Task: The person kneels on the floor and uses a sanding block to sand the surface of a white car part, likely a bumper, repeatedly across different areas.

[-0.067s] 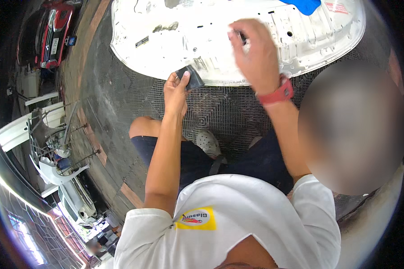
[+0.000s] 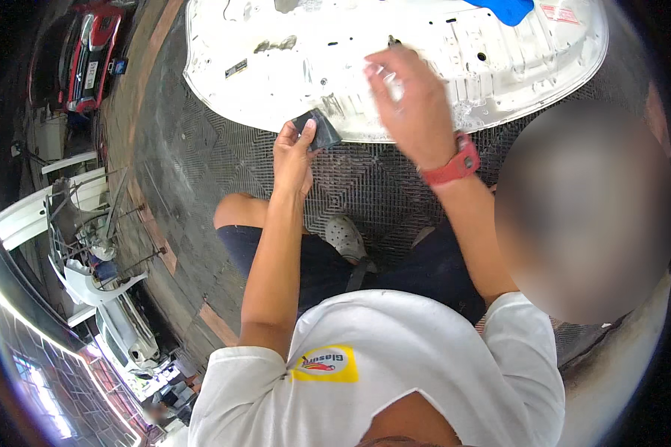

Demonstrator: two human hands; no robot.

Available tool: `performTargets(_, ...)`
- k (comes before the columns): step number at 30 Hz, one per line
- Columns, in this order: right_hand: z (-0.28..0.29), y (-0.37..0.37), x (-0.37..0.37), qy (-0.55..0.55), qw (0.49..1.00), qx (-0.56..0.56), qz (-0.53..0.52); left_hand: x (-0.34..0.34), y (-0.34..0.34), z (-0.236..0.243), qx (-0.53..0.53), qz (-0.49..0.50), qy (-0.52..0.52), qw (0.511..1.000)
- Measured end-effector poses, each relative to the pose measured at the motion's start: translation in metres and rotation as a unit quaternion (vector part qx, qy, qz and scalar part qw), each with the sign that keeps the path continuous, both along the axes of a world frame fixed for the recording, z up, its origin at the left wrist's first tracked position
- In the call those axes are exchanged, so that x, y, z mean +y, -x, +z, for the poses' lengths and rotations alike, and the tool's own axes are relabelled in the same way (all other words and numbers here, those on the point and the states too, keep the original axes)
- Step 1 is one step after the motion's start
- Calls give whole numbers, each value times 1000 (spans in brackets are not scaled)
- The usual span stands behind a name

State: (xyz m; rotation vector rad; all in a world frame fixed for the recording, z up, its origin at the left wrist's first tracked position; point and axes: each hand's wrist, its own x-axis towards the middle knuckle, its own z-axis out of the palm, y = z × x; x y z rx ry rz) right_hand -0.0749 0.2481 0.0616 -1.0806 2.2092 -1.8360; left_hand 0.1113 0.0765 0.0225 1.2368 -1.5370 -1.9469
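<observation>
My left hand (image 2: 294, 153) pinches a small dark grey sheet (image 2: 323, 132) that looks like sandpaper, thumb on top. It is at the near edge of a white car body panel (image 2: 276, 82). Over the panel's middle, my right hand (image 2: 414, 104) is slightly blurred, its fingers loosely curved. The white surface shows through the gap between thumb and fingers, and I make out nothing held there. A red watch (image 2: 455, 162) is on my right wrist. Wet, sudsy patches lie on the panel beside that hand.
A blue cloth (image 2: 508, 9) lies at the panel's far right. Black grid matting (image 2: 335, 197) covers the floor under my feet. A blurred patch (image 2: 585, 212) hides the right side. White car parts (image 2: 101, 287) and a red car (image 2: 93, 63) stand at the left.
My right hand has moved toward me and slightly left above the panel, uncovering a small dark fitting behind it. My left hand and the dark sheet stay nearly where they were.
</observation>
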Motion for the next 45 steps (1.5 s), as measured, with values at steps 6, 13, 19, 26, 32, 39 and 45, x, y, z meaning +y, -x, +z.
performTargets(6,-38,-42,-27,23,898,-389,205,23,4,18,57,-30,-28,998)
performTargets(13,-52,-12,-30,-14,870,-432,238,25,18,44,36,-35,82,995)
performTargets(19,-46,-17,-33,61,837,-493,229,17,18,39,66,-40,140,987)
performTargets(26,-52,-15,-34,-5,888,-396,232,17,12,30,-63,-64,320,943)
performTargets(32,-53,-27,-33,-81,929,-293,211,28,4,30,-133,-101,174,971)
performTargets(39,-59,-50,-39,-9,965,-246,87,20,-3,16,-26,-89,106,990)
performTargets(45,-67,-20,-34,-82,950,-272,127,-15,17,31,-168,-243,329,897)
